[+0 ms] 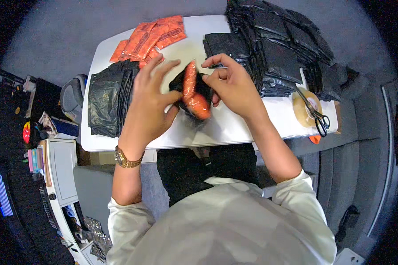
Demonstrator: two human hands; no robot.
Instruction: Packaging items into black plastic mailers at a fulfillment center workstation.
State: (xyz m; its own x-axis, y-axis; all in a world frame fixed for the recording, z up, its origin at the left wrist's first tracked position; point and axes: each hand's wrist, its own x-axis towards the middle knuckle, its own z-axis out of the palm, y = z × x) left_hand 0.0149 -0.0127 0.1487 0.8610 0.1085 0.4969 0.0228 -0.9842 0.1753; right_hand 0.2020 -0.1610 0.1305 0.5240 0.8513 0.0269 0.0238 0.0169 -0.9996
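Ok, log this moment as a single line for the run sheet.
left hand: on black bag | right hand: pinching bag top | orange packet: going into bag | table: black bag stacks, orange packets, tape roll, scissors

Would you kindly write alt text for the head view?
Both hands, left hand and right hand, hold an orange packet against a black bag over a white table. Black bag stacks, more orange packets, tape and scissors surround them.

I see a white tabletop [234, 128] with rounded corners standing on a grey carpeted floor [53, 39]. To my left sits a white shelf unit [62, 170] crowded with small colourful clutter. A grey upholstered seat [362, 145] runs along my right. The light is bright and even.
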